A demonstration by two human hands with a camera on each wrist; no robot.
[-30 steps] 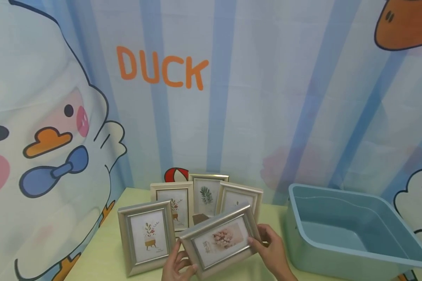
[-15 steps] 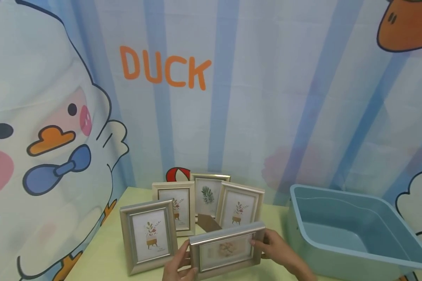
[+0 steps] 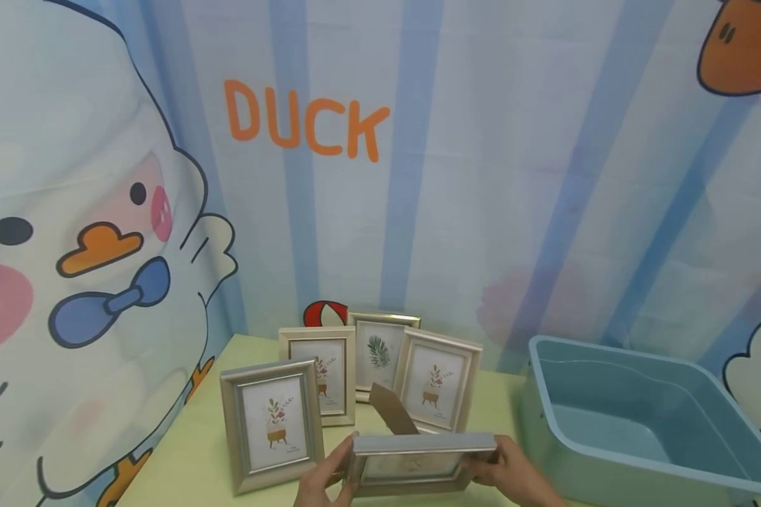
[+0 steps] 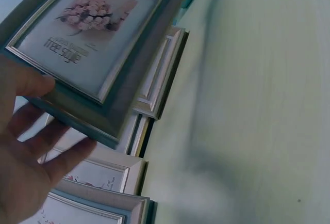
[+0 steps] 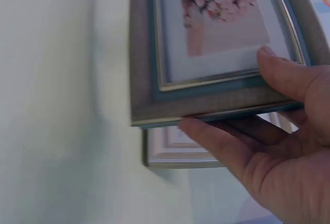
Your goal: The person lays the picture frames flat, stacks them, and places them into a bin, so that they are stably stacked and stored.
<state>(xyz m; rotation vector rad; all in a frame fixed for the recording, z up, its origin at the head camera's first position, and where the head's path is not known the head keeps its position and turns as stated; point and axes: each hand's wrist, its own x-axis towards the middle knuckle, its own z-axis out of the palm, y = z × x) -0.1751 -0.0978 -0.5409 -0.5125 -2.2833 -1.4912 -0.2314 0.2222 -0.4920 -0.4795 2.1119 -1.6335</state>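
Between both hands is a silver-grey picture frame (image 3: 421, 445) with a pink flower print, turned sideways and tipped so its long edge faces up. My left hand (image 3: 325, 480) grips one end, thumb on the front and fingers beneath, as the left wrist view shows. On the other end my right hand (image 3: 512, 473) holds on, its thumb (image 5: 283, 72) over the glass corner. A brown flap (image 3: 393, 410) juts up behind the held frame. Just left stands a silver-grey frame (image 3: 230, 429) with a potted plant print.
Behind stand a cream frame (image 3: 285, 373), a gold-edged frame (image 3: 383, 318) with a green leaf print and another pale frame (image 3: 472, 384). A blue-green plastic tub (image 3: 609, 461) sits at right on the pale green table (image 3: 171, 465). A duck-print curtain (image 3: 456, 176) hangs behind.
The held frame has levelled out from its slant and tipped, so its top edge now shows more than its picture. Both hands have turned with it; the brown flap has swung up into view.
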